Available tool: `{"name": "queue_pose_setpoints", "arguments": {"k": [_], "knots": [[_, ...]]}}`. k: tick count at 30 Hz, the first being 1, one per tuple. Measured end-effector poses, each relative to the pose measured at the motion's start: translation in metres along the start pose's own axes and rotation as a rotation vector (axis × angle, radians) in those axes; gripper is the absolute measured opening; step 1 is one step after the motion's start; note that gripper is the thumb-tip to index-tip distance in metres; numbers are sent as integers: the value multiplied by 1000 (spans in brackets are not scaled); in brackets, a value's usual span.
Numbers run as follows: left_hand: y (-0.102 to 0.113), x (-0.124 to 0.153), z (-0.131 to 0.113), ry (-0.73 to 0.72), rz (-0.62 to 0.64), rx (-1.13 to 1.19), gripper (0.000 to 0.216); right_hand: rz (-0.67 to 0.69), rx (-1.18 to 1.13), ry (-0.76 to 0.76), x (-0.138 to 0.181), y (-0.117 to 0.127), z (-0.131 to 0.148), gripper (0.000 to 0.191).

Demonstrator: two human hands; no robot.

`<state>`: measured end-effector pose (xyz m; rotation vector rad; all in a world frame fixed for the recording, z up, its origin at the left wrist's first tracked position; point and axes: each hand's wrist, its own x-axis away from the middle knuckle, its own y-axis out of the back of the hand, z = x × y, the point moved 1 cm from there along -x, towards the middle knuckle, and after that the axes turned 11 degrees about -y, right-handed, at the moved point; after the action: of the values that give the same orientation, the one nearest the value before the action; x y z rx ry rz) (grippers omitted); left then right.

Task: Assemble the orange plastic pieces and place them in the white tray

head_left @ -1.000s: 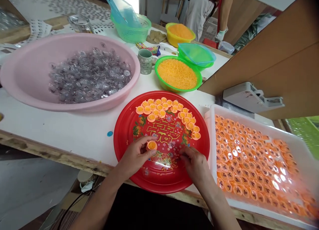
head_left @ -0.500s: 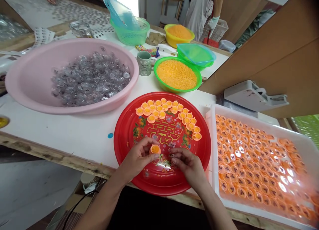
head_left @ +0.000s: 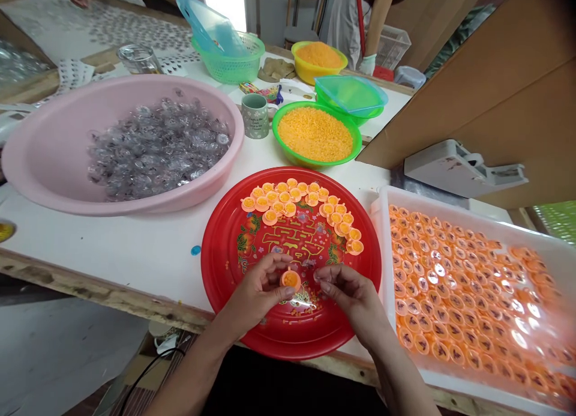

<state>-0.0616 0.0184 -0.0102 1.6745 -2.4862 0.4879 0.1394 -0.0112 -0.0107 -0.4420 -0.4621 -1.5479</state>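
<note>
My left hand (head_left: 263, 287) pinches a small orange toy cup (head_left: 290, 280) holding yellow-orange granules, above the near half of a round red tray (head_left: 220, 308). To its right, my right hand (head_left: 353, 299) is closed at the fingertips on a small clear plastic piece (head_left: 320, 277), too small to make out fully. The cup and the right fingertips are apart. Several more filled orange cups (head_left: 288, 197) lie in an arc along the tray's far side. Loose orange granules (head_left: 306, 311) are scattered on the tray near my hands.
A pink basin (head_left: 40, 146) of clear plastic pieces stands at left. Behind the tray are a mug (head_left: 255, 116) and a green bowl of granules (head_left: 315, 134). On the right, a white bin (head_left: 382, 224) holds many capped orange cups beside a tape dispenser (head_left: 463, 170). Other people work behind.
My left hand has brought the cup rightward and slightly down. My right hand has shifted slightly right. Behind, a person's gloved hand has moved lower. The view has shifted a little.
</note>
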Motion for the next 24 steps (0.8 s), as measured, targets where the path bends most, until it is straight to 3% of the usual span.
{"name": "queue_pose_setpoints", "arguments": {"k": [4,7,11,17,20,24], "knots": [[-3,-3,4,12,-5,0,31,23,-103,18,0,2,3,38],[-7,-4,2,3,-2,6,32,80,-127,-44,2,0,3,34],[-11,-3,2,30,-24,100,36,95,-91,-28,4,1,3,34],[-14,-2,4,31,-32,124,28,83,111,74,5,5,7,10],[-16,-1,2,16,-1,100,27,117,214,117,5,2,8,13],[-21,0,3,22,58,124,26,60,206,103,4,-5,4,21]]}}
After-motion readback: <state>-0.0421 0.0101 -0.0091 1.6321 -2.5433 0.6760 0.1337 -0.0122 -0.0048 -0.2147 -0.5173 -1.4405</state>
